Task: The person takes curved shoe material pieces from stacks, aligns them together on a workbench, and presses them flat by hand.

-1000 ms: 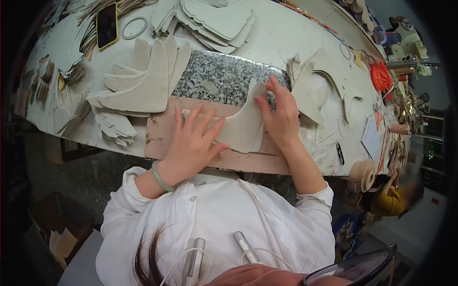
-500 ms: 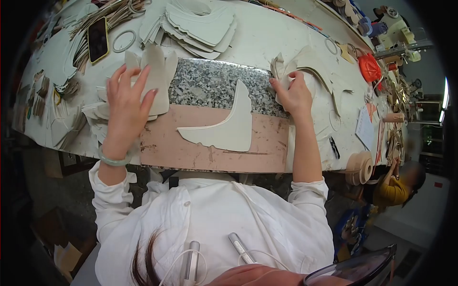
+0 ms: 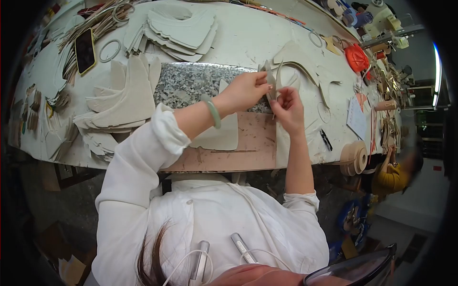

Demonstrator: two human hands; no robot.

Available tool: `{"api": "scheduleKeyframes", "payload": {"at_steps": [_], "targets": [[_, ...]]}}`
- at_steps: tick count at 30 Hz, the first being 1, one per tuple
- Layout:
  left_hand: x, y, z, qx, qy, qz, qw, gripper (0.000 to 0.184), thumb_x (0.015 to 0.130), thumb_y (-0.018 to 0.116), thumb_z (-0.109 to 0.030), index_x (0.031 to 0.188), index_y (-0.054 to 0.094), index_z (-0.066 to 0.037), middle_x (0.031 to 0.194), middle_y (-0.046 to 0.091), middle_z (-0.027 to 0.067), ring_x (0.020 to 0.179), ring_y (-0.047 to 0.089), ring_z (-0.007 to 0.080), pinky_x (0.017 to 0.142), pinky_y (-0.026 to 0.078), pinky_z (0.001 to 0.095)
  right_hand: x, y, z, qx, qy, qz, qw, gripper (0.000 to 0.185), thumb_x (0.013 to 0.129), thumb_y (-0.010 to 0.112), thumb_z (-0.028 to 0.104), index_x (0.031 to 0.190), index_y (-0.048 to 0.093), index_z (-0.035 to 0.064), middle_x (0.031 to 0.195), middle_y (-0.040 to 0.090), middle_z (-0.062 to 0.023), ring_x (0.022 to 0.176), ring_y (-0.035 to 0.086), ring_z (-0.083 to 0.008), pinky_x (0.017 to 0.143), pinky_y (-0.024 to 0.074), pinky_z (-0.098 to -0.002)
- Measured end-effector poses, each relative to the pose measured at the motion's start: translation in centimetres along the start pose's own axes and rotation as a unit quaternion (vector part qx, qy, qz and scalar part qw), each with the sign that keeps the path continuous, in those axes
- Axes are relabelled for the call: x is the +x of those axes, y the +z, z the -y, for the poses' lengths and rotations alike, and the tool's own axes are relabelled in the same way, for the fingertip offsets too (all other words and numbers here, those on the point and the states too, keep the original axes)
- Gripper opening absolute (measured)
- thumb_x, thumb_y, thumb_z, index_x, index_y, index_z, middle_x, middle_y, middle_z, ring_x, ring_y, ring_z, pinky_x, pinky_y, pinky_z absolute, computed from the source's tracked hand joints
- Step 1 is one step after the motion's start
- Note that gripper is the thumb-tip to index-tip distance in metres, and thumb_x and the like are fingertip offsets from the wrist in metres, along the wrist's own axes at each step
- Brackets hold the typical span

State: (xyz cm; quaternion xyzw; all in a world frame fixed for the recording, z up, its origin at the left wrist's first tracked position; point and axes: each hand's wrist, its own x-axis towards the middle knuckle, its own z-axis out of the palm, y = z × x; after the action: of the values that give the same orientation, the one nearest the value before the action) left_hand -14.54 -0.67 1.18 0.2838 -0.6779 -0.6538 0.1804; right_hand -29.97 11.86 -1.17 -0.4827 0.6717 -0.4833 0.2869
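Note:
My left hand, with a green bangle at the wrist, reaches across to the right. Its fingers are closed in a pinch on an off-white cut piece of thin, leather-like sheet, which stands nearly edge-on. Beside it my right hand has its thumb and fingers closed on the lower part of the same piece. Whether that is one layer or several I cannot tell. Under my left forearm lies a curved off-white cut piece, partly hidden, on the pink board and the speckled stone slab.
Stacked off-white cut pieces lie left of the slab, with curved pieces behind. A phone and ring are at the far left. Rightward are loose offcuts, a black pen-like tool, a tape roll and another person.
My left hand has moved from the left stack across to the right and now pinches the piece by my right hand. The right hand has shifted slightly down and left.

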Motion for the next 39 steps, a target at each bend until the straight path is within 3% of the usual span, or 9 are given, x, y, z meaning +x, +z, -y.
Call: {"api": "scheduleKeyframes", "payload": {"at_steps": [2, 6, 11, 16, 21, 26, 32, 37, 39], "targets": [[0.8, 0.4, 0.0, 0.002, -0.009, -0.018, 1.0, 0.045, 0.093, 0.058, -0.005, 0.138, 0.052, 0.002, 0.112, 0.069, 0.0105, 0.093, 0.065, 0.0144, 0.077, 0.053, 0.0235, -0.4, 0.1, 0.0, 0.009, -0.013, -0.013, 1.0, 0.031, 0.084, 0.069, 0.001, 0.112, 0.057, 0.0027, 0.075, 0.057, -0.0015, 0.064, 0.051, -0.0092, 0.056, 0.0425, -0.0188], [1.2, 0.2, -1.0, 0.062, 0.008, 0.081, 0.995, 0.048, 0.093, 0.057, -0.005, 0.141, 0.05, 0.001, 0.114, 0.068, 0.011, 0.097, 0.064, 0.0146, 0.078, 0.052, 0.0223, -1.0, -0.2, 1.9, 0.17, 0.056, 0.006, 0.984, 0.028, 0.083, 0.074, 0.006, 0.106, 0.059, 0.0018, 0.077, 0.06, -0.0018, 0.066, 0.052, -0.0085, 0.059, 0.044, -0.0203], [-0.4, 2.2, -0.4, 0.075, 0.092, 0.065, 0.991, 0.046, 0.095, 0.053, -0.004, 0.141, 0.051, -0.001, 0.115, 0.068, 0.0095, 0.097, 0.062, 0.0132, 0.079, 0.05, 0.0204, 1.6, -0.3, 3.5, -0.013, 0.025, -0.09, 0.996, 0.023, 0.085, 0.076, 0.011, 0.1, 0.062, 0.001, 0.08, 0.063, -0.0035, 0.069, 0.055, -0.0092, 0.06, 0.0451, -0.0191], [-0.5, 1.5, -1.5, -0.097, 0.062, 0.1, 0.988, 0.047, 0.096, 0.05, -0.005, 0.143, 0.05, -0.004, 0.115, 0.068, 0.0075, 0.098, 0.061, 0.0127, 0.081, 0.048, 0.0194, 2.2, -0.9, 2.9, 0.168, 0.0, -0.025, 0.985, 0.026, 0.089, 0.075, 0.015, 0.102, 0.06, -0.0001, 0.082, 0.063, -0.0067, 0.063, 0.056, -0.0112, 0.054, 0.0459, -0.02], [0.3, 1.0, -1.7, -0.121, 0.012, 0.175, 0.977, 0.047, 0.097, 0.047, -0.005, 0.145, 0.048, -0.003, 0.114, 0.067, 0.0064, 0.093, 0.059, 0.0102, 0.08, 0.046, 0.0178, 2.0, -2.3, 1.5, 0.154, -0.014, -0.02, 0.988, 0.022, 0.091, 0.072, 0.014, 0.102, 0.059, -0.0005, 0.08, 0.064, -0.007, 0.064, 0.058, -0.0118, 0.054, 0.047, -0.02], [0.2, 2.1, -1.9, -0.04, 0.043, 0.132, 0.989, 0.047, 0.098, 0.048, -0.007, 0.145, 0.047, -0.003, 0.108, 0.065, 0.0049, 0.085, 0.055, 0.0084, 0.075, 0.045, 0.0173, 0.4, -2.0, 2.7, 0.167, 0.016, -0.03, 0.985, 0.014, 0.092, 0.071, 0.011, 0.097, 0.064, 0.0001, 0.078, 0.066, -0.0045, 0.066, 0.059, -0.0103, 0.056, 0.0478, -0.0196], [-0.3, 1.9, -2.9, -0.028, 0.062, 0.183, 0.981, 0.046, 0.099, 0.046, -0.008, 0.144, 0.048, -0.001, 0.105, 0.064, 0.0042, 0.081, 0.052, 0.0073, 0.072, 0.044, 0.0173, 0.4, -2.5, 3.1, 0.171, 0.019, -0.045, 0.984, 0.014, 0.092, 0.069, 0.011, 0.099, 0.063, -0.0005, 0.08, 0.067, -0.006, 0.067, 0.059, -0.0112, 0.055, 0.0481, -0.0201], [1.0, 2.5, -0.7, -0.187, 0.016, 0.191, 0.964, 0.045, 0.098, 0.045, -0.008, 0.142, 0.05, 0.001, 0.104, 0.065, 0.006, 0.082, 0.053, 0.0081, 0.072, 0.044, 0.0173, 0.3, -2.6, 1.8, 0.215, 0.007, -0.027, 0.976, 0.013, 0.093, 0.066, 0.01, 0.1, 0.061, 0.0003, 0.078, 0.066, -0.0073, 0.07, 0.061, -0.0134, 0.058, 0.0499, -0.0229], [1.3, 3.0, -1.6, -0.254, -0.043, 0.101, 0.961, 0.044, 0.098, 0.045, -0.008, 0.141, 0.05, 0.003, 0.105, 0.066, 0.0081, 0.084, 0.055, 0.0094, 0.074, 0.045, 0.0184, 0.1, -2.8, 1.5, 0.218, 0.001, -0.042, 0.975, 0.011, 0.094, 0.063, 0.01, 0.1, 0.06, 0.0008, 0.077, 0.065, -0.0074, 0.071, 0.062, -0.0151, 0.059, 0.051, -0.0252]]}}
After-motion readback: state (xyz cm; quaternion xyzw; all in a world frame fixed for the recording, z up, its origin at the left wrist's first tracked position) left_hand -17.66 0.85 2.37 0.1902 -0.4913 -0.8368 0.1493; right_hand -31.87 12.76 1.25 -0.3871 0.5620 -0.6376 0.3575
